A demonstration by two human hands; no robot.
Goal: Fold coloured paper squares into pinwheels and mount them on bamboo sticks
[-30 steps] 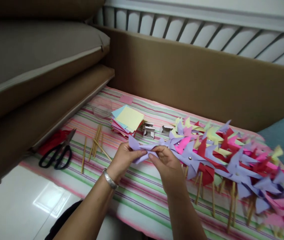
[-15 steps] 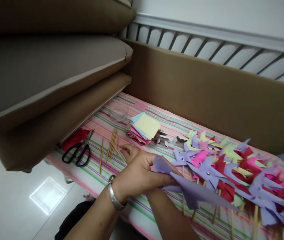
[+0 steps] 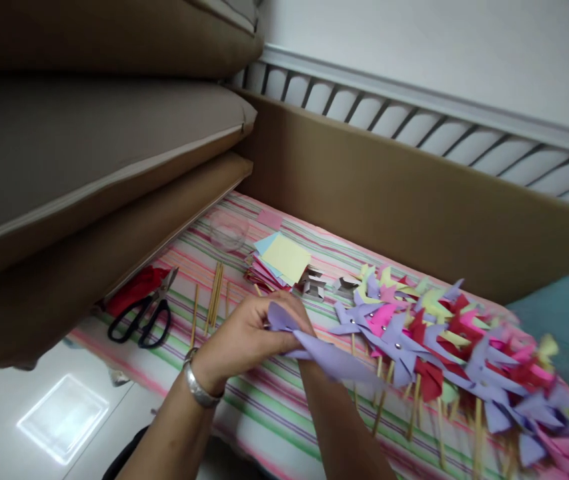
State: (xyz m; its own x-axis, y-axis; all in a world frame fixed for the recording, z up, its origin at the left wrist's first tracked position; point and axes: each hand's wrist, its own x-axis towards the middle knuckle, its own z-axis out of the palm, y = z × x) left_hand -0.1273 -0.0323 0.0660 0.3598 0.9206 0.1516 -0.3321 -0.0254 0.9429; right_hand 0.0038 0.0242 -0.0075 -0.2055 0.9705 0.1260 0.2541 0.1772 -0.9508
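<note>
My left hand [image 3: 251,337], with a silver bracelet [image 3: 199,387] at the wrist, pinches a folded purple paper pinwheel [image 3: 324,353] between thumb and fingers. Behind it, my right hand [image 3: 295,307] is mostly covered; its forearm passes under the pinwheel. A thin wooden stick [image 3: 258,290] pokes out beyond the hands and appears to be in my right hand, though the grip itself is hidden. Left of the hands lie several more wooden sticks [image 3: 215,297] on the striped cloth [image 3: 264,413].
Black-handled scissors [image 3: 141,317] lie beside a red bundle [image 3: 137,290]. Behind are stacked paper squares [image 3: 287,259], a clear round container [image 3: 229,230] and grey folded pieces [image 3: 314,283]. Finished pinwheels [image 3: 399,343] crowd the right. Stacked cushions [image 3: 114,153] overhang the left; a brown panel [image 3: 389,200] stands behind.
My right hand has moved away from the loose sticks and in behind my left hand. The stick that lay slantwise has left the cloth. The view has shifted slightly.
</note>
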